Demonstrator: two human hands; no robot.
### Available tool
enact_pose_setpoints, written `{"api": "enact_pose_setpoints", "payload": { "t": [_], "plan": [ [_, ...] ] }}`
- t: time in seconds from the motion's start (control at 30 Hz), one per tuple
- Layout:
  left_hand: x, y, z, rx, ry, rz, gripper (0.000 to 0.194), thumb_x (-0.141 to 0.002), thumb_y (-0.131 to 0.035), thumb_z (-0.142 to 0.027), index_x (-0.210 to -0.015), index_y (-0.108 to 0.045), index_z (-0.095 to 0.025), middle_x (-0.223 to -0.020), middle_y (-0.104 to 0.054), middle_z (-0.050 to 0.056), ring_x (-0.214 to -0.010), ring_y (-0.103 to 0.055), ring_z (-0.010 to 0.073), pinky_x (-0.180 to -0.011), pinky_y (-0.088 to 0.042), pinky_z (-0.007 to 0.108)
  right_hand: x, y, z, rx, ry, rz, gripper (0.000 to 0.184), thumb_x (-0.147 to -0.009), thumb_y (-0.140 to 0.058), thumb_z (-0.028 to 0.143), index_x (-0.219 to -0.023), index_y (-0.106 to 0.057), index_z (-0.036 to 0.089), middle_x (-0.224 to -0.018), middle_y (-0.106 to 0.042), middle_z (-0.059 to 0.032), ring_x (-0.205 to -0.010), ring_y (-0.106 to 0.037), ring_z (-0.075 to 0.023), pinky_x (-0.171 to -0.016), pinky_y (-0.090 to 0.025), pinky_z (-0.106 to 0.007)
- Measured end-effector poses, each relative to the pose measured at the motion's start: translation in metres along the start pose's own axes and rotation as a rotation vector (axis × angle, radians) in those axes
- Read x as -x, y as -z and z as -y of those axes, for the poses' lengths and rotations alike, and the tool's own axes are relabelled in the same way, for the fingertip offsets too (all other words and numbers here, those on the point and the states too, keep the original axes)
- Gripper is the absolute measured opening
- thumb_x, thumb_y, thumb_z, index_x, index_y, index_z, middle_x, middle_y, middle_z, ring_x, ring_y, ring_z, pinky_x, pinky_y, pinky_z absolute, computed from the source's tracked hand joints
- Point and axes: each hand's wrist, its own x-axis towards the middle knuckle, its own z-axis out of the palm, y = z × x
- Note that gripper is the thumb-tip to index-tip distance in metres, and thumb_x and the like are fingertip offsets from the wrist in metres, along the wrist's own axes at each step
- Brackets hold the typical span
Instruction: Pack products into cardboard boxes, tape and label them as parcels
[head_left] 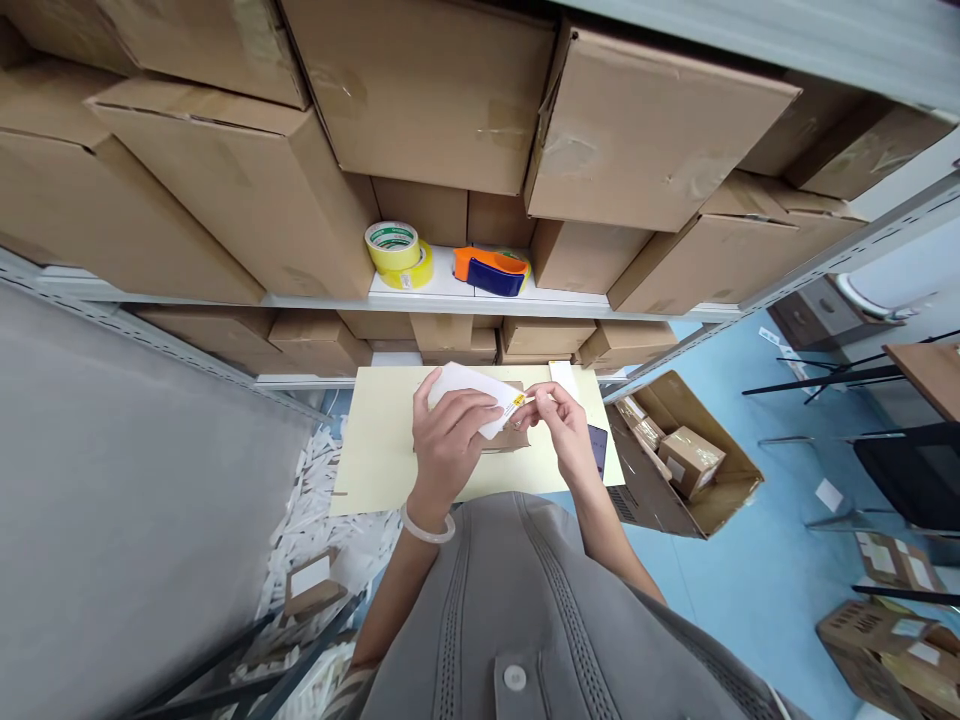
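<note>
My left hand (448,437) is wrapped round a white packet (480,390) with a small yellow sticker at its near corner, held above a small brown carton (511,437) on the pale yellow table (375,450). My right hand (564,425) pinches the sticker corner of the packet with thumb and forefinger. A dark phone (598,447) lies just right of my right hand, partly hidden by it. A pale bangle circles my left wrist.
Metal shelving stacked with large cardboard boxes (420,90) fills the back. Yellow tape rolls (397,252) and an orange-blue tape dispenser (493,270) sit on the shelf. An open carton of small boxes (686,455) stands on the blue floor at right; white paper strips (315,500) litter the left.
</note>
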Motion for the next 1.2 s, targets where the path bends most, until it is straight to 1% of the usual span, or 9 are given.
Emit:
{"api": "enact_pose_setpoints", "payload": {
  "t": [0.17,0.37,0.53,0.63,0.7,0.77,0.83,1.0,1.2],
  "plan": [
    [0.000,-0.001,0.001,0.026,-0.119,-0.062,0.025,-0.092,-0.049,-0.015,-0.079,-0.066,-0.026,-0.091,-0.075,-0.005,-0.093,-0.069,0.0146,-0.115,-0.027,0.054,0.005,0.001,0.008,-0.048,-0.010,0.071,0.028,-0.089,-0.057,0.047,-0.080,-0.061,0.021,-0.070,-0.069,-0.0023,-0.059,-0.060,-0.0149,-0.066,-0.048,-0.030],
    [0.001,0.000,0.003,0.111,-0.051,-0.042,0.027,-0.094,-0.046,-0.016,-0.077,-0.065,-0.025,-0.089,-0.075,-0.004,-0.094,-0.069,0.0146,-0.117,-0.025,0.056,0.009,0.001,0.013,-0.107,-0.022,0.129,0.024,-0.088,-0.060,0.042,-0.079,-0.063,0.020,-0.070,-0.069,-0.0017,-0.060,-0.058,-0.0145,-0.065,-0.046,-0.029],
    [0.005,0.002,0.009,0.157,0.001,0.060,0.023,-0.094,-0.047,-0.018,-0.087,-0.066,-0.027,-0.097,-0.074,-0.004,-0.098,-0.067,0.0143,-0.119,-0.021,0.054,0.012,0.000,0.013,-0.111,-0.008,0.149,0.022,-0.088,-0.061,0.040,-0.079,-0.064,0.020,-0.067,-0.068,-0.0010,-0.059,-0.058,-0.0142,-0.065,-0.046,-0.029],
    [0.005,0.005,0.007,0.183,0.019,0.200,0.016,-0.093,-0.052,-0.027,-0.101,-0.066,-0.029,-0.104,-0.073,-0.002,-0.102,-0.066,0.0155,-0.119,-0.020,0.053,0.013,-0.002,0.013,-0.098,0.007,0.141,0.022,-0.089,-0.060,0.039,-0.080,-0.065,0.020,-0.067,-0.067,-0.0009,-0.059,-0.057,-0.0137,-0.065,-0.046,-0.028],
    [0.004,0.007,0.002,0.212,0.016,0.305,0.025,-0.091,-0.056,-0.036,-0.113,-0.063,-0.030,-0.110,-0.071,0.000,-0.106,-0.064,0.0180,-0.120,-0.019,0.053,0.013,-0.003,0.013,-0.061,0.029,0.109,0.022,-0.089,-0.060,0.039,-0.081,-0.065,0.019,-0.066,-0.067,-0.0007,-0.059,-0.057,-0.0134,-0.064,-0.046,-0.028],
    [0.004,0.007,-0.004,0.242,0.031,0.348,0.033,-0.090,-0.057,-0.041,-0.120,-0.060,-0.029,-0.113,-0.070,0.001,-0.107,-0.064,0.0193,-0.119,-0.019,0.054,0.013,-0.004,0.012,-0.012,0.058,0.079,0.021,-0.089,-0.060,0.039,-0.082,-0.065,0.019,-0.066,-0.066,-0.0006,-0.059,-0.057,-0.0133,-0.064,-0.046,-0.028],
    [0.005,0.003,-0.009,0.245,0.084,0.312,0.029,-0.091,-0.053,-0.040,-0.117,-0.061,-0.029,-0.109,-0.071,0.000,-0.101,-0.065,0.0182,-0.119,-0.020,0.054,0.013,-0.006,0.011,0.030,0.083,0.064,0.021,-0.090,-0.060,0.038,-0.081,-0.064,0.019,-0.066,-0.066,-0.0002,-0.059,-0.057,-0.0132,-0.063,-0.046,-0.028],
    [0.010,-0.011,-0.014,0.174,0.211,0.172,0.013,-0.091,-0.055,-0.035,-0.093,-0.064,-0.026,-0.090,-0.073,-0.003,-0.087,-0.067,0.0157,-0.118,-0.023,0.053,0.016,-0.011,0.009,0.129,0.111,0.047,0.020,-0.090,-0.059,0.036,-0.081,-0.062,0.019,-0.062,-0.061,0.0018,-0.059,-0.057,-0.0128,-0.064,-0.045,-0.027],
    [0.011,-0.016,-0.014,0.204,0.278,0.111,0.014,-0.091,-0.053,-0.030,-0.081,-0.060,-0.025,-0.077,-0.069,-0.006,-0.077,-0.064,0.0128,-0.116,-0.029,0.046,0.019,-0.018,0.010,0.208,0.144,0.051,0.021,-0.091,-0.055,0.037,-0.079,-0.058,0.020,-0.062,-0.061,0.0012,-0.058,-0.057,-0.0136,-0.060,-0.046,-0.027]
  ]
}}
